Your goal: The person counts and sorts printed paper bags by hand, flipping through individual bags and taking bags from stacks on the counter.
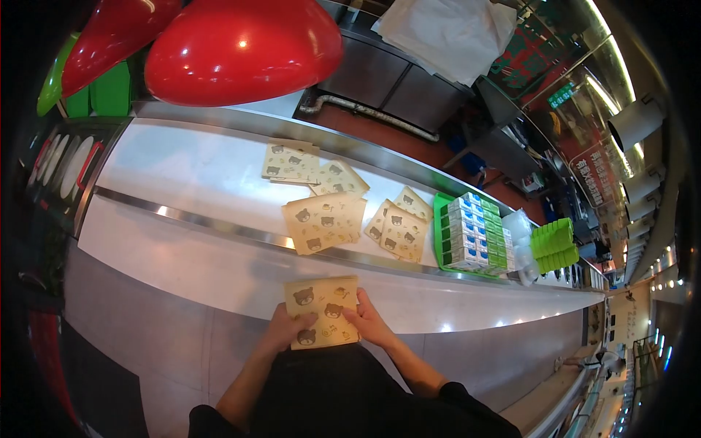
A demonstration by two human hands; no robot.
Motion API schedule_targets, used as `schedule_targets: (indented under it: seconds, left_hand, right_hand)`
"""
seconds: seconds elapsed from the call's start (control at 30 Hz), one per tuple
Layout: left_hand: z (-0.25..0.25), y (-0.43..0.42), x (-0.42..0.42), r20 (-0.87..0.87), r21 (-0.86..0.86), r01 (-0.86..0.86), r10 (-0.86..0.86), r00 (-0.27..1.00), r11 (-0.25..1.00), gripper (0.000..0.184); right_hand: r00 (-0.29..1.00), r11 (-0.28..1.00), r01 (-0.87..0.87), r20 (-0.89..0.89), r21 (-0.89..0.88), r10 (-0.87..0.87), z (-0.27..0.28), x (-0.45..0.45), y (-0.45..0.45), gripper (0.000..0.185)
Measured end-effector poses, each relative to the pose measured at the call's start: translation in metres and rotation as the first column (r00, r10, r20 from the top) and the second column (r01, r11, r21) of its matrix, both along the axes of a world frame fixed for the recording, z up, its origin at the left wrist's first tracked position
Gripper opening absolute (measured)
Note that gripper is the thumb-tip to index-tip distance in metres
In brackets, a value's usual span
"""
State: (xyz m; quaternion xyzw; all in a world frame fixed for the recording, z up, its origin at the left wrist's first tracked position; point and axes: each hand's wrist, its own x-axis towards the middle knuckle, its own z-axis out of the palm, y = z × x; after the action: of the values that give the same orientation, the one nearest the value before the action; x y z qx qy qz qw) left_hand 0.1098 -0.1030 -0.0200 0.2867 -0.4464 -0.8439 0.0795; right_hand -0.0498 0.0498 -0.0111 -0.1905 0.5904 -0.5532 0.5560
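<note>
Between my two hands is a brown paper bag (321, 292) printed with bear faces, possibly one of a stack. My left hand (285, 325) grips its left side with the thumb across the front. On the right side, my right hand (372, 321) pinches it, thumb on the front and fingers behind. Ahead on the white counter lie more bear-printed paper bags in loose piles: one pile (325, 223) near the counter's inner edge, another (288, 160) farther back, and a third (405, 232) to the right.
Right of the piles, a green tray (442, 208) holds rows of small cartons (467, 233). Beyond it are stacked green containers (553, 247). Red lamp shades (244, 55) hang at the upper left. A metal strip (197, 215) runs along the counter (182, 160). Plates (77, 168) stand at the left.
</note>
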Motion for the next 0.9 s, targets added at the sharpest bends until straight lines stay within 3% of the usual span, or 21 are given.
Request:
schedule_targets:
  seconds: [0.07,0.13,0.2,0.27,0.3,0.37,0.5,0.57,0.6,0.67,0.73,0.8,0.87,0.9]
  left_hand:
    - [0.0,0.0,-0.001,-0.029,0.013,-0.023,0.023,0.999,1.0,0.03]
    - [0.003,-0.004,0.0,0.089,-0.089,0.045,-0.037,0.995,0.995,0.03]
    - [0.006,-0.009,0.002,0.099,-0.085,0.062,-0.053,0.994,0.994,0.03]
    - [0.006,-0.009,0.001,0.112,-0.08,0.078,-0.069,0.991,0.994,0.029]
    - [0.003,-0.007,-0.001,0.057,-0.058,0.032,-0.029,0.998,0.998,0.028]
    - [-0.002,-0.001,-0.005,0.004,-0.032,-0.012,0.012,1.0,0.999,0.027]
    - [-0.012,0.002,-0.009,0.02,-0.035,-0.027,0.028,0.999,0.999,0.026]
    - [-0.011,0.001,-0.008,0.012,-0.037,-0.023,0.024,1.0,0.999,0.025]
    - [-0.006,-0.001,-0.008,0.034,-0.041,-0.029,0.03,0.999,0.999,0.025]
    - [-0.003,0.001,-0.01,0.06,-0.044,-0.029,0.031,0.998,0.999,0.025]
    - [-0.003,0.005,-0.014,0.095,-0.236,0.052,-0.03,0.995,0.97,0.026]
    - [-0.001,0.003,-0.013,0.077,-0.223,0.043,-0.026,0.997,0.974,0.026]
    - [-0.003,0.002,-0.012,0.061,-0.21,0.025,-0.012,0.998,0.977,0.027]
    - [-0.007,0.003,-0.012,0.072,-0.213,0.007,0.008,0.997,0.977,0.026]
  right_hand:
    - [0.953,0.975,-0.013,-0.298,-0.223,-0.056,-0.018,0.004,-0.001,0.045]
    - [0.963,0.981,-0.033,-0.269,-0.193,-0.021,-0.005,0.005,-0.001,0.043]
    - [0.971,0.985,-0.053,-0.238,-0.164,0.013,0.011,0.001,-0.001,0.041]
    - [0.993,0.99,-0.121,0.006,0.07,0.121,0.023,-0.007,-0.001,0.038]
    - [0.993,0.99,-0.119,0.008,0.072,0.119,0.015,-0.003,-0.002,0.038]
    - [0.938,0.99,0.036,-0.337,-0.138,-0.081,-0.013,0.006,-0.005,0.033]
    - [0.942,0.995,-0.045,-0.334,-0.094,0.011,-0.01,-0.016,0.001,0.033]
    - [0.994,0.989,-0.029,-0.104,0.147,0.044,0.006,-0.032,0.001,0.035]
    - [0.994,0.989,-0.026,-0.104,0.146,0.041,0.007,-0.032,-0.001,0.035]
    - [0.964,0.975,0.223,0.145,0.019,-0.223,0.008,-0.025,-0.005,0.034]
    - [0.966,0.971,0.237,0.111,-0.029,-0.232,0.011,-0.003,-0.016,0.03]
    - [0.969,0.967,0.243,0.073,-0.082,-0.237,0.009,0.0,-0.019,0.027]
    - [0.901,0.945,0.322,0.327,-0.061,-0.286,0.001,-0.008,-0.019,0.028]
    - [0.901,0.946,0.319,0.33,-0.061,-0.283,0.002,-0.005,-0.021,0.028]
